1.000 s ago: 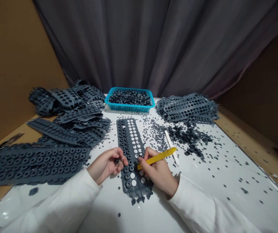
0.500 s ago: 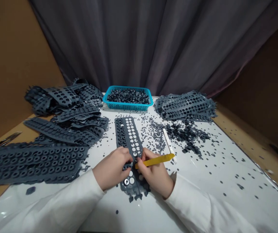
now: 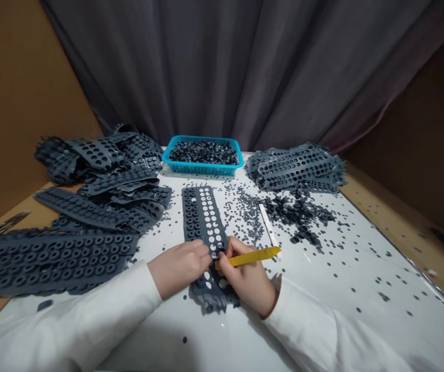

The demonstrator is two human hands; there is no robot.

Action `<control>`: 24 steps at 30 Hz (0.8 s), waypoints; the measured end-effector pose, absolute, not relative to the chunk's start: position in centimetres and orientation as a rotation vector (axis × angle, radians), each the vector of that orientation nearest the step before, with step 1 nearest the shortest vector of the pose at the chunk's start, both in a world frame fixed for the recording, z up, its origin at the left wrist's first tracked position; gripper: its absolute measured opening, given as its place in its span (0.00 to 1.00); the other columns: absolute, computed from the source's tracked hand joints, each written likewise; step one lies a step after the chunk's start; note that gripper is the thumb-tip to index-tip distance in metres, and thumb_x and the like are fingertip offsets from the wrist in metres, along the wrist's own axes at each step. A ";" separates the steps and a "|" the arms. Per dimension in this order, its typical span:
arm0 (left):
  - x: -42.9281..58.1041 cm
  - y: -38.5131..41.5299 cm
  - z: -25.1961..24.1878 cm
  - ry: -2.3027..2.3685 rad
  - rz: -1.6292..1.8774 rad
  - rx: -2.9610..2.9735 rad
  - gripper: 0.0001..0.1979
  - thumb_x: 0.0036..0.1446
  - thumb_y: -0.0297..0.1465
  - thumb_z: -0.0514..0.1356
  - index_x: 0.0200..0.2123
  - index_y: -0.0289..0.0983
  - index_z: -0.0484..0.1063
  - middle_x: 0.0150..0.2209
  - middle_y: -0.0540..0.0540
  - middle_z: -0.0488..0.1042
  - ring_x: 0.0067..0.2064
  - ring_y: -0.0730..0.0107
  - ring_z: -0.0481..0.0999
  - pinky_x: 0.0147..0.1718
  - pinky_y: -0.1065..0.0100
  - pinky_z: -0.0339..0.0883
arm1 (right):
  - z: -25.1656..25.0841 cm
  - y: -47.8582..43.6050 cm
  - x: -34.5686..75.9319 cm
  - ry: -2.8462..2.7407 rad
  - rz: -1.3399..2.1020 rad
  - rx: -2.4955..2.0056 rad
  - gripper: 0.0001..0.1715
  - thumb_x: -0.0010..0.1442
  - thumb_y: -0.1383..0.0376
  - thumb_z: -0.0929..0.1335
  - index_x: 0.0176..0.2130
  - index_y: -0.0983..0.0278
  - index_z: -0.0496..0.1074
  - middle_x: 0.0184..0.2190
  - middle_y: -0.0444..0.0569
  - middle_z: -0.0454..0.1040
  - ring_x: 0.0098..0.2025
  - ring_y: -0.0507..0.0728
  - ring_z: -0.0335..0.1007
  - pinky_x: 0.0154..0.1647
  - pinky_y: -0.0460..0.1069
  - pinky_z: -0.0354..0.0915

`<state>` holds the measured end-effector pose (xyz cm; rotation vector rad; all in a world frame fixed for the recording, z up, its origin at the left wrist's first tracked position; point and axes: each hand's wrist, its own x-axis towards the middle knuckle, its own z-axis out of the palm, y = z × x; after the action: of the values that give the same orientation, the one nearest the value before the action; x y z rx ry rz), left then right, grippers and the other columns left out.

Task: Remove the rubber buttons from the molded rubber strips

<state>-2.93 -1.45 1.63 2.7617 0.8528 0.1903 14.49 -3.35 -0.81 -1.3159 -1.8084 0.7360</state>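
Observation:
A dark grey rubber sheet (image 3: 208, 230) with rows of ring-shaped parts and punched holes lies in the middle of the white table. My left hand (image 3: 185, 266) is closed over its near part, fingers bent against the rubber; what sits under the fingertips is hidden. My right hand (image 3: 247, 271) grips a flat yellow stick (image 3: 258, 256), its pointed end sticking out to the right and the other end down at the sheet beside my left fingers. White table shows through the holes in the sheet's right-hand rows, while dark rings fill the left-hand ones.
Behind stands a blue basket (image 3: 203, 169) of small black rubber parts. Ringed sheets (image 3: 59, 261) are heaped left; punched sheets (image 3: 299, 168) are stacked back right. Loose black pieces (image 3: 303, 217), a white strip (image 3: 269, 230) and many tiny discs (image 3: 245, 212) lie on the table (image 3: 307, 320).
My left hand has turned flatter and its fingers have curled in over the sheet. The sheet's near end has shifted slightly. My right hand stays almost in place with the yellow stick.

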 end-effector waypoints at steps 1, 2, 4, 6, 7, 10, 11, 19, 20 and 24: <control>-3.4 -1.2 1.7 0.873 0.283 2.650 0.10 0.60 0.24 0.50 0.30 0.35 0.69 0.30 0.44 0.71 0.34 0.65 0.69 0.34 0.68 0.64 | -0.8 -3.4 14.5 -1.807 0.743 -1.314 0.13 0.53 0.69 0.62 0.21 0.61 0.52 0.14 0.36 0.53 0.17 0.49 0.52 0.22 0.44 0.50; -3.9 -0.8 1.8 0.919 0.393 2.517 0.09 0.60 0.25 0.51 0.31 0.36 0.69 0.31 0.46 0.71 0.35 0.66 0.69 0.34 0.69 0.63 | -0.8 -3.4 14.5 -1.802 0.754 -1.317 0.14 0.53 0.68 0.62 0.21 0.61 0.52 0.14 0.36 0.53 0.17 0.49 0.51 0.22 0.44 0.50; -4.8 -0.2 2.1 1.083 0.615 2.220 0.07 0.59 0.29 0.54 0.30 0.37 0.70 0.31 0.47 0.72 0.34 0.68 0.70 0.34 0.70 0.63 | -0.8 -3.5 14.5 -1.781 0.796 -1.338 0.14 0.54 0.68 0.62 0.21 0.61 0.51 0.14 0.36 0.54 0.17 0.49 0.53 0.22 0.44 0.50; -5.4 0.5 2.2 1.236 0.768 1.929 0.07 0.56 0.33 0.57 0.29 0.36 0.71 0.30 0.48 0.73 0.34 0.67 0.70 0.34 0.70 0.62 | -0.8 -3.5 14.5 -1.739 0.862 -1.369 0.15 0.54 0.66 0.63 0.21 0.61 0.52 0.14 0.37 0.56 0.18 0.50 0.56 0.22 0.44 0.52; -5.5 0.7 2.2 1.265 0.807 1.788 0.07 0.54 0.34 0.58 0.28 0.36 0.71 0.29 0.48 0.73 0.33 0.68 0.70 0.33 0.70 0.61 | -0.8 -3.5 14.5 -1.710 0.896 -1.377 0.14 0.55 0.65 0.63 0.22 0.61 0.53 0.14 0.38 0.58 0.18 0.50 0.57 0.22 0.44 0.52; -5.3 1.0 1.8 1.185 0.825 1.304 0.08 0.48 0.34 0.59 0.28 0.35 0.68 0.27 0.49 0.71 0.25 0.74 0.65 0.24 0.73 0.56 | -0.9 -3.3 14.5 -1.602 0.966 -1.369 0.15 0.56 0.63 0.64 0.23 0.61 0.54 0.15 0.38 0.61 0.18 0.50 0.59 0.21 0.44 0.54; -5.1 1.0 1.7 1.137 0.818 1.142 0.07 0.47 0.33 0.59 0.28 0.35 0.66 0.26 0.49 0.71 0.23 0.76 0.62 0.21 0.74 0.53 | -0.9 -3.2 14.5 -1.570 0.984 -1.364 0.15 0.57 0.62 0.64 0.23 0.61 0.53 0.15 0.38 0.62 0.17 0.50 0.59 0.21 0.44 0.54; -4.1 0.9 1.0 1.129 0.732 1.089 0.06 0.38 0.27 0.51 0.22 0.34 0.66 0.15 0.55 0.60 0.18 0.78 0.55 0.18 0.75 0.46 | -1.3 -2.5 14.1 -1.543 1.086 -1.378 0.14 0.57 0.61 0.63 0.25 0.60 0.53 0.15 0.37 0.64 0.15 0.49 0.60 0.18 0.44 0.54; -4.1 0.8 1.1 1.152 0.714 1.167 0.05 0.38 0.27 0.51 0.21 0.35 0.66 0.15 0.55 0.58 0.18 0.78 0.55 0.18 0.75 0.46 | -1.3 -2.4 14.1 -1.563 1.069 -1.382 0.14 0.57 0.62 0.63 0.25 0.61 0.53 0.15 0.37 0.63 0.15 0.49 0.60 0.18 0.43 0.53; -4.0 0.4 1.4 1.233 0.628 1.612 0.05 0.41 0.25 0.55 0.24 0.36 0.70 0.23 0.53 0.68 0.24 0.75 0.64 0.22 0.74 0.55 | -0.6 -2.0 14.0 -1.694 0.960 -1.370 0.13 0.55 0.65 0.63 0.23 0.61 0.53 0.15 0.38 0.60 0.18 0.50 0.58 0.21 0.44 0.53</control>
<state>-3.99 0.37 1.41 1.6121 1.2326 0.6281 13.95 -1.99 -0.56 -1.3696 -1.6940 0.9595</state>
